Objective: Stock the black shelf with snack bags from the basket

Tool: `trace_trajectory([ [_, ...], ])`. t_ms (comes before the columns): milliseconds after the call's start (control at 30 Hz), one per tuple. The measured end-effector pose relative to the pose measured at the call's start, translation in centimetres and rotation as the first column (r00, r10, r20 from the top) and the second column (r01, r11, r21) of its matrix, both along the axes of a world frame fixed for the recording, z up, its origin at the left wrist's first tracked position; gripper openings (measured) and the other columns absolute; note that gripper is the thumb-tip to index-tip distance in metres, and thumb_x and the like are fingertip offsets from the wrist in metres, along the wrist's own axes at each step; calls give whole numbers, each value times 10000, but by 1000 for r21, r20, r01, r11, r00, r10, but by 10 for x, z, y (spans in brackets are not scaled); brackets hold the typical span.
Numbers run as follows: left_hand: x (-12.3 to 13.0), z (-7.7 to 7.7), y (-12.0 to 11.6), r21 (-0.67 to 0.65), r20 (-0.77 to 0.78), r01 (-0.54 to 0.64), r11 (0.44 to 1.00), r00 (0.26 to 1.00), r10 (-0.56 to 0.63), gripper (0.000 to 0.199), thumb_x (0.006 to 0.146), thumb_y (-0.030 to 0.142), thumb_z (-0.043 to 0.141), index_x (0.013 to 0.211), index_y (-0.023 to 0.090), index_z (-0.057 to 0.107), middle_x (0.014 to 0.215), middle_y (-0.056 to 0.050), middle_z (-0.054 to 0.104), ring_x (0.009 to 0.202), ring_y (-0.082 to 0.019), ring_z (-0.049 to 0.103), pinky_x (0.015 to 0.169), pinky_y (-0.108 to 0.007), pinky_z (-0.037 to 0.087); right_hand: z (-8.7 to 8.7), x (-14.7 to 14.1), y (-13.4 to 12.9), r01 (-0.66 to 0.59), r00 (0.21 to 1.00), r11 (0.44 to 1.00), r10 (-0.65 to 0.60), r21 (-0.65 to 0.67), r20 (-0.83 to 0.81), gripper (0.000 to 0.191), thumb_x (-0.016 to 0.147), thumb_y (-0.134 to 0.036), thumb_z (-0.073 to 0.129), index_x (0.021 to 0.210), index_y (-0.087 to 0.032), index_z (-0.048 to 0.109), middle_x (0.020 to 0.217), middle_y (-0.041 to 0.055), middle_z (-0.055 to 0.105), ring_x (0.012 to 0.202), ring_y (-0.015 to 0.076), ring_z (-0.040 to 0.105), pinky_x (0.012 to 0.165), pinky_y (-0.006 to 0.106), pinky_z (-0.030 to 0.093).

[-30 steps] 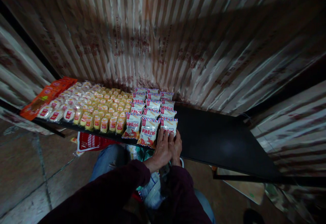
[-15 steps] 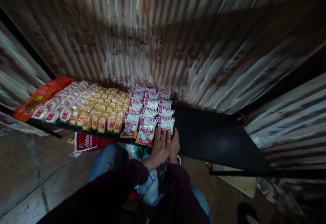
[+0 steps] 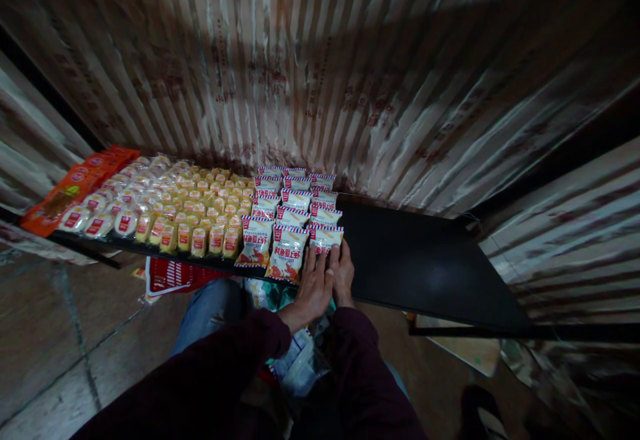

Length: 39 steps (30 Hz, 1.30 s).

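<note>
Both hands touch a white snack bag [image 3: 325, 237] with a striped top edge, at the front of the rightmost column of bags. My left hand [image 3: 314, 291] lies against its lower front with straight fingers. Along its right lower side rests my right hand [image 3: 343, 275], fingers stretched out and upward. The hands lie close together and hide the bag's lower part. Just left stands a matching snack bag [image 3: 289, 253], tilted back, and beyond it another one [image 3: 256, 240]. Several more such bags stand in rows behind.
Left on the black shelf [image 3: 425, 267] are rows of yellow wrapped cakes [image 3: 199, 241], white round wrapped cakes [image 3: 99, 225] and orange packets [image 3: 75, 187]. Striped plastic sheeting [image 3: 320, 60] hangs behind. Below are a red basket [image 3: 173, 276] and plastic-wrapped packs [image 3: 300, 363] between the legs.
My right hand has shifted slightly up along the bag's right side, and its fingers show more clearly. My left hand stays on the front. The view has moved a little.
</note>
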<state>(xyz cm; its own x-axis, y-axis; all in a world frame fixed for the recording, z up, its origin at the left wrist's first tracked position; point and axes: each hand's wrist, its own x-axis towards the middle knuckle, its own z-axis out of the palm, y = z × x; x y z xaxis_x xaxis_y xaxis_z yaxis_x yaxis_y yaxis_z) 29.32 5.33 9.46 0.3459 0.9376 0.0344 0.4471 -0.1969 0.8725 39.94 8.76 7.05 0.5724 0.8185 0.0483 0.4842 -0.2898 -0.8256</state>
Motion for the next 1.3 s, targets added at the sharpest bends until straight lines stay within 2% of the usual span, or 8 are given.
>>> trace_trajectory([
  [167, -2, 1, 2, 12, -45, 11, 1000, 999, -10, 586, 947, 338, 281, 1473, 80, 270, 1591, -119, 100, 1468, -230, 11, 1211, -411, 81, -2, -6, -2, -51, 999, 999, 51, 15, -16, 722, 857, -619, 246, 1349, -141, 474, 1173, 149, 654, 1002, 260, 628, 888, 386, 460],
  [500, -3, -1, 2, 56, -42, 4, 998, 999, -2, 562, 938, 304, 309, 1452, 76, 304, 1594, -129, 54, 1468, -253, -16, 1205, -473, 98, 12, 2, 3, -42, 999, 999, 42, -13, 8, 765, 856, -632, 251, 1406, -127, 413, 1327, 163, 560, 1163, 273, 559, 999, 408, 399],
  [600, -4, -1, 1, 75, -36, 7, 997, 999, -4, 558, 936, 307, 320, 1454, 98, 303, 1595, -113, 72, 1468, -256, -14, 1205, -486, 101, 9, 3, 3, -60, 998, 998, 61, -15, 22, 767, 857, -634, 242, 1404, -124, 414, 1328, 161, 559, 1182, 271, 545, 1010, 413, 390],
  [700, -7, 3, -4, 102, -50, 26, 994, 999, -21, 553, 922, 303, 351, 1434, 92, 336, 1595, -114, 83, 1468, -266, -15, 1205, -489, 114, 2, 2, -5, -29, 998, 998, 26, 57, 60, 771, 860, -629, 235, 1380, -96, 435, 1371, 176, 513, 1247, 273, 490, 1047, 416, 359],
  [900, -18, 3, -30, 187, -50, 170, 968, 985, -163, 458, 910, 229, 337, 1331, 95, 458, 1566, -127, 218, 1464, -234, 131, 1203, -460, 190, -7, -5, -46, 39, 993, 979, -61, 199, 105, 644, 884, -546, 280, 1263, -90, 530, 1291, 181, 563, 1210, 254, 511, 1035, 421, 377],
  [1067, -41, -19, -66, 213, -103, 323, 922, 946, -308, 424, 866, 139, 349, 1249, 122, 529, 1472, -138, 409, 1401, -207, 320, 1165, -432, 310, -18, -13, -97, 75, 985, 960, -114, 271, 132, 515, 871, -444, 362, 1196, -101, 567, 1250, 168, 589, 1183, 233, 530, 1026, 413, 396],
  [1167, -64, -36, -87, 206, -204, 421, 883, 901, -382, 405, 854, 137, 381, 1216, 108, 558, 1454, -164, 425, 1408, -239, 307, 1163, -457, 300, -33, -14, -126, 111, 982, 971, -140, 213, 126, 490, 844, -426, 373, 1147, -110, 595, 1243, 167, 595, 1178, 246, 532, 1021, 427, 398],
  [1300, -90, -51, -108, 173, -318, 527, 832, 829, -459, 499, 819, 218, 503, 1302, 93, 494, 1501, -191, 338, 1445, -309, 184, 1168, -535, 223, -57, -14, -155, 109, 988, 994, -109, -2, 109, 503, 797, -437, 359, 1086, -125, 627, 1146, 161, 640, 1075, 263, 580, 950, 446, 441],
])
